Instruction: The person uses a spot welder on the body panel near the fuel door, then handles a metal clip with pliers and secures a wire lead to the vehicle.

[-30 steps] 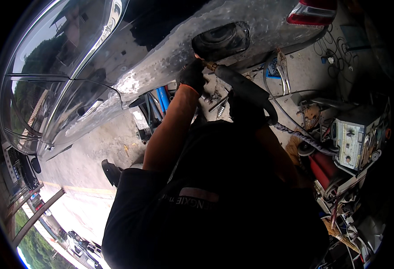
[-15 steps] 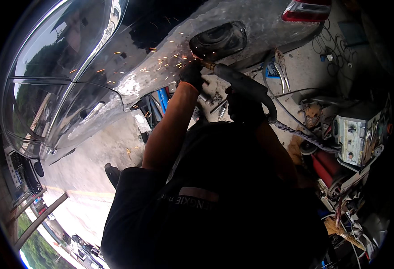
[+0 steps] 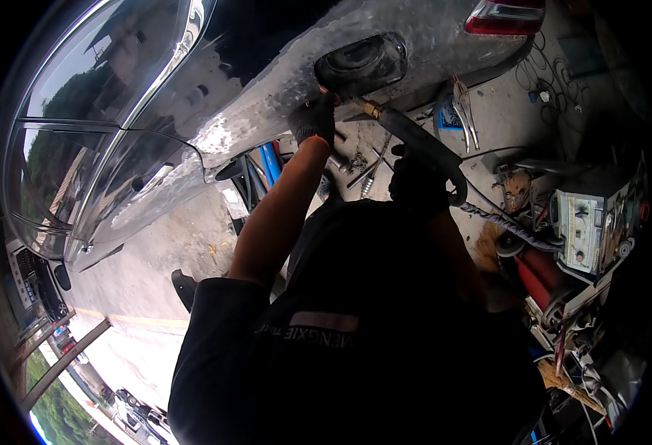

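A car's rear side panel (image 3: 274, 74), sanded to bare metal in patches, fills the top of the view. In it is a dark rounded recess (image 3: 363, 65). My left hand (image 3: 312, 119), in a black glove, is at the panel just below the recess; its fingers are closed near a small coppery glint, and what they hold I cannot make out. My right hand (image 3: 418, 182), gloved in black too, is wrapped round the grip of a black welding gun (image 3: 415, 137). The gun's brass-coloured tip (image 3: 371, 109) stands apart from the left fingers.
A sheathed cable (image 3: 507, 225) runs from the gun toward a welding machine (image 3: 584, 230) at the right. Locking pliers (image 3: 464, 111) hang at the panel's lower edge, beside a blue item (image 3: 450, 117). Metal tools and a spring (image 3: 368, 184) lie on the floor. A red cylinder (image 3: 541, 274) is lower right.
The orange sparks across the panel are gone. My right hand has drawn the welding gun back, right and downward, away from the panel. The left hand has barely shifted.
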The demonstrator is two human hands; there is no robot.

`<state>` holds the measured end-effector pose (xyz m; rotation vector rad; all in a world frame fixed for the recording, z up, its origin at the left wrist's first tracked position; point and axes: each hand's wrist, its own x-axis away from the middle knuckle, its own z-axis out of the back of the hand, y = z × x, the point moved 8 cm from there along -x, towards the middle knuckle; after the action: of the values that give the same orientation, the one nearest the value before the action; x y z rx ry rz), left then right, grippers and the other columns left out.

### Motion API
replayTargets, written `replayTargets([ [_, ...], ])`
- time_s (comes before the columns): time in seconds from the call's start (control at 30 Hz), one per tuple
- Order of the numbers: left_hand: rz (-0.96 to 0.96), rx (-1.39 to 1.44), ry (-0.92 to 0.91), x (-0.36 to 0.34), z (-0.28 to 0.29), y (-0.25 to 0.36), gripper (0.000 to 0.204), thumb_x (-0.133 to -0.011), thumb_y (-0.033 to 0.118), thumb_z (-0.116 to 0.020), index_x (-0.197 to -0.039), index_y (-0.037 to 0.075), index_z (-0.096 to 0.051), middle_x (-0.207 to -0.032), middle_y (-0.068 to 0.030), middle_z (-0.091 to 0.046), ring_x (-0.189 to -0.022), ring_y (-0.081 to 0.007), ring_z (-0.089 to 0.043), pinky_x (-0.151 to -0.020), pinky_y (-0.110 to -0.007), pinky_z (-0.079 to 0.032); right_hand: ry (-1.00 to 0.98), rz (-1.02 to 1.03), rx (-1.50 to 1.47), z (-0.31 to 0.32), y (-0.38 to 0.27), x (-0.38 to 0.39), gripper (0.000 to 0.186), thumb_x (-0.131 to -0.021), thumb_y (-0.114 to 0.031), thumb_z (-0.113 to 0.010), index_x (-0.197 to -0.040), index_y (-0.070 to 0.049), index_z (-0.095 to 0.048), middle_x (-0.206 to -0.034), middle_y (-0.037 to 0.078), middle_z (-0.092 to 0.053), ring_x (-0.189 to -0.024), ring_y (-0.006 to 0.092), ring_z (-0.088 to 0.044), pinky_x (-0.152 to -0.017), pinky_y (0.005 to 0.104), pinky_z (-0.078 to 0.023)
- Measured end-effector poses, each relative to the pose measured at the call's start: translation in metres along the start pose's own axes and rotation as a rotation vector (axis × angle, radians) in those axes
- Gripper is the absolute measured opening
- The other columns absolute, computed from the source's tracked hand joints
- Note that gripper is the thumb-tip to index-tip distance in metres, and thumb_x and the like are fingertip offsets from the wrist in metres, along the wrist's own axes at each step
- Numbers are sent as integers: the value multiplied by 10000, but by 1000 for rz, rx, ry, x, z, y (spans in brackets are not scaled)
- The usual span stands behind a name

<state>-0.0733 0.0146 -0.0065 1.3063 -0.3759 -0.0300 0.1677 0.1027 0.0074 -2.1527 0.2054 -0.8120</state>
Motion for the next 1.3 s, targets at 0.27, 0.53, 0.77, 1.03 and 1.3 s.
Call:
replayTargets([
  [0.27, -457, -507, -503, 25, 10, 12, 397, -852, 221, -598, -1215, 61, -580, -1004, -124, -671, -805, -259, -658, -720, -322, -517, 5, 281, 653, 0, -19, 9, 268, -923, -215, -537, -1120, -35, -558, -837, 18, -580, -777, 111, -586, -674, 261, -480],
  [0.53, 432, 622, -504, 39, 10, 1, 304, -950, 233, -529, -1174, 32, -571, -905, -104, -656, -771, -211, -622, -708, -314, -503, -65, 496, 1060, 16, 29, -12, 188, -836, -159, -551, -969, -35, -602, -970, 138, -622, -964, 268, -610, -845, 394, -483],
  [0.77, 332, 550, -623, 27, 15, -22, 159, -969, 174, -479, -1016, 49, -565, -723, -18, -509, -601, -129, -486, -539, -260, -413, -62, 605, 1585, -2, 16, 3, 187, -870, -179, -548, -1004, -57, -595, -1023, 110, -606, -1002, 247, -586, -889, 366, -465],
  [1.03, 377, 638, -542, 23, 13, -21, 159, -904, 35, -504, -1054, 61, -552, -736, 10, -488, -559, -91, -465, -482, -227, -400, -159, 630, 1122, -1, 19, 9, 204, -956, -154, -455, -1108, -31, -513, -866, 21, -536, -813, 115, -550, -708, 264, -476],
  [1.3, 90, -21, -501, 48, 22, 17, 152, -868, 95, -568, -965, 52, -678, -727, -2, -606, -536, -73, -471, -474, -228, -390, -56, 581, 1182, -15, 7, 9, 171, -818, -146, -559, -937, -37, -617, -1020, 130, -611, -993, 276, -582, -868, 404, -465],
])
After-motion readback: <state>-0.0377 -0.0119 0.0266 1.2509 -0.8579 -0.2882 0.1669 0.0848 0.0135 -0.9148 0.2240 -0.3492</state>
